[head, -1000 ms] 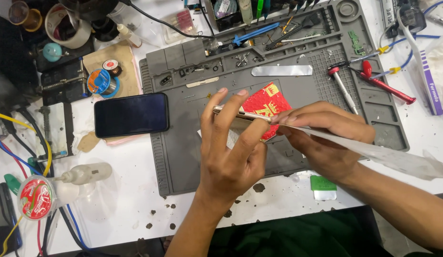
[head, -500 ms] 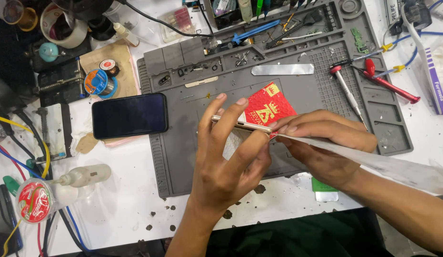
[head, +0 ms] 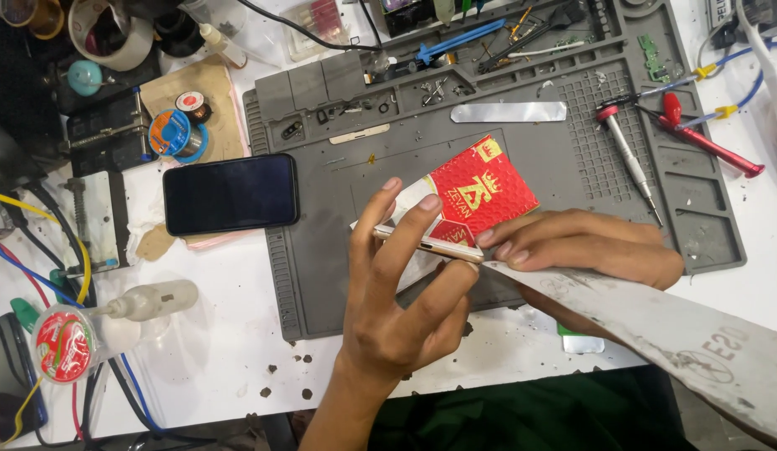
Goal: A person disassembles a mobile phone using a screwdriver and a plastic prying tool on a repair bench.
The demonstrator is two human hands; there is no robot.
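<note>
Now your left hand (head: 401, 313) is closed around a thin phone (head: 422, 242), pinching its long edges between thumb and fingers, so the device stands on its side above the grey work mat (head: 321, 267). Your right hand (head: 584, 250) lies flat just to the right of it, fingers pressed together on a long pale strip (head: 655, 321) that runs from the phone's edge down toward your body; it grasps nothing round, it only presses and holds this strip. Behind your left fingertips, touching the phone, sits a red card packet (head: 480, 192) with gold print.

I judge the phone is light but stiff, and its metal rim looks smooth, so it can slip if you hold only by the tips. Better take it at the middle of the two long sides, not on the glass face, which is fragile. The strip seems thin and soft; it will bend easily, so hold it near the phone.

Far to the left of your left hand a second black phone (head: 230, 194) lies face up. Beyond your right hand lie a screwdriver (head: 626, 159) and red tweezers (head: 706, 142).
</note>
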